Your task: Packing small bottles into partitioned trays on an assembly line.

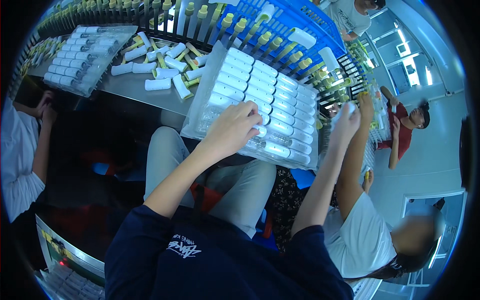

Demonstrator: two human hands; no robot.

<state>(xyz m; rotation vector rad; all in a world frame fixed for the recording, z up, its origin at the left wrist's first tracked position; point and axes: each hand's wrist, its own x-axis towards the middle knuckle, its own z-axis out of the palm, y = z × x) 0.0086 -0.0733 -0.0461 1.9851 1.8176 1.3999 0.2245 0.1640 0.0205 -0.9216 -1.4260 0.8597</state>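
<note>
A clear plastic tray [199, 117] lies tilted in front of me, its near edge over my lap. Rows of white rounded plastic casings [259, 83] fill most of its slots; a few near slots look bare. My left hand [231, 126] reaches over the near part of the tray, fingers curled and closed on a white plastic casing [259, 131] at a slot. To the right of the tray, my right hand [345, 122] is raised and closed around a white piece [350, 107], mostly covered by the fingers and slightly blurred.
Loose white casings with yellow-green ends [170, 65] lie on the metal table left of the tray. A second filled tray [82, 57] sits farther left. Behind stand a black rack [172, 25] of yellow-tipped pieces and a blue crate [300, 17]. A co-worker's arm [354, 160] is close by my right arm.
</note>
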